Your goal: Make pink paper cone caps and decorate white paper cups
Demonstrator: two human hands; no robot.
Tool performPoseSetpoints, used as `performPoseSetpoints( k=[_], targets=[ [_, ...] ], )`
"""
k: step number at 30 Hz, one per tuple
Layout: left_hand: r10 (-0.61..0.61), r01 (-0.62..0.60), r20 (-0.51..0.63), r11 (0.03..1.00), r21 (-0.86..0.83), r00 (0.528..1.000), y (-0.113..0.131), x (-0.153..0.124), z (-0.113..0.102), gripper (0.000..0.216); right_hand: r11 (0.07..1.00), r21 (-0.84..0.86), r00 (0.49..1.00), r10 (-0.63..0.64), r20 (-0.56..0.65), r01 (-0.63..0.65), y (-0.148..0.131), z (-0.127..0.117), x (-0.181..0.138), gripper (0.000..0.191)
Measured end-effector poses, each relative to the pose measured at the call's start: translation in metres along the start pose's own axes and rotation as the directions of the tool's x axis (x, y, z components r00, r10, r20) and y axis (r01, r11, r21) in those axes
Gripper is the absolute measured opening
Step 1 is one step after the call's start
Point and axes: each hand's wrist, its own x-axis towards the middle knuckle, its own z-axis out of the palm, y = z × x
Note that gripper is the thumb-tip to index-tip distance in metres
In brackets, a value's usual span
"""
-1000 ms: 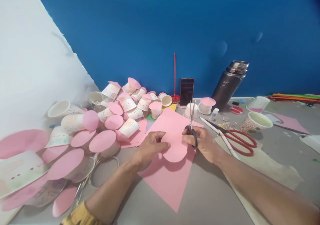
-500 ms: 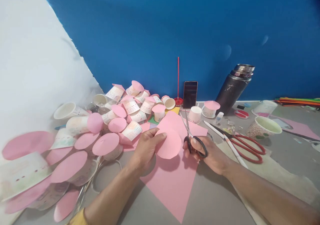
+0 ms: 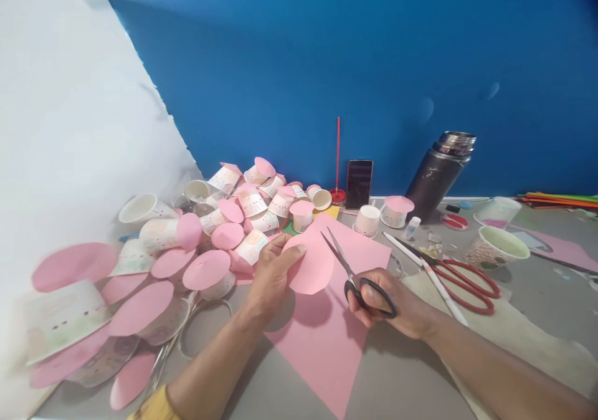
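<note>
My left hand (image 3: 273, 270) pinches the left edge of a roundish pink paper piece (image 3: 312, 270), thumb on top. In my right hand (image 3: 380, 298) are black-handled scissors (image 3: 348, 267), their blades slightly parted and pointing up and left, just right of the paper piece. Beneath both hands lies a larger pink paper sheet (image 3: 322, 351), one corner toward me. To the left, many paper cups (image 3: 156, 236) with pink paper discs (image 3: 207, 269) on their bases are heaped together.
A dark flask (image 3: 436, 180) leans by the blue wall, near a phone (image 3: 359, 184) propped upright. Red-handled scissors (image 3: 471, 289) and a white pencil-like stick (image 3: 441, 289) lie on the right. Farther right stands a green-lined paper cup (image 3: 498, 248).
The scissors have drawn slightly right and tilted left, their tips now nearer the paper piece. My left hand keeps its hold. The whole view has shifted slightly.
</note>
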Motion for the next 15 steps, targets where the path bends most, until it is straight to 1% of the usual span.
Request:
performPoseSetpoints(
  k=[3, 5, 10, 15],
  targets=[
    [-0.005, 0.005, 0.001, 1.000, 0.006, 1.000, 0.0005, -0.0012, -0.0004, 0.028, 1.000, -0.009, 0.999, -0.025, 0.047, 0.025, 0.0004, -0.0015, -0.0022, 0.065],
    [-0.010, 0.010, 0.010, 1.000, 0.015, 1.000, 0.0001, -0.0010, -0.0015, 0.028, 0.999, -0.019, 0.998, -0.027, 0.056, 0.028, 0.0002, -0.0019, -0.0032, 0.064],
    [-0.017, 0.017, 0.018, 1.000, 0.019, 1.000, 0.0001, -0.0003, -0.0045, 0.031, 0.997, -0.075, 0.999, -0.021, 0.035, 0.023, -0.0035, -0.0010, -0.0039, 0.065],
    [-0.033, 0.031, 0.035, 0.998, 0.058, 0.999, -0.0009, -0.0010, -0.0066, 0.031, 0.991, -0.127, 0.999, -0.048, 0.026, 0.051, -0.0034, -0.0016, -0.0022, 0.064]
  ],
)
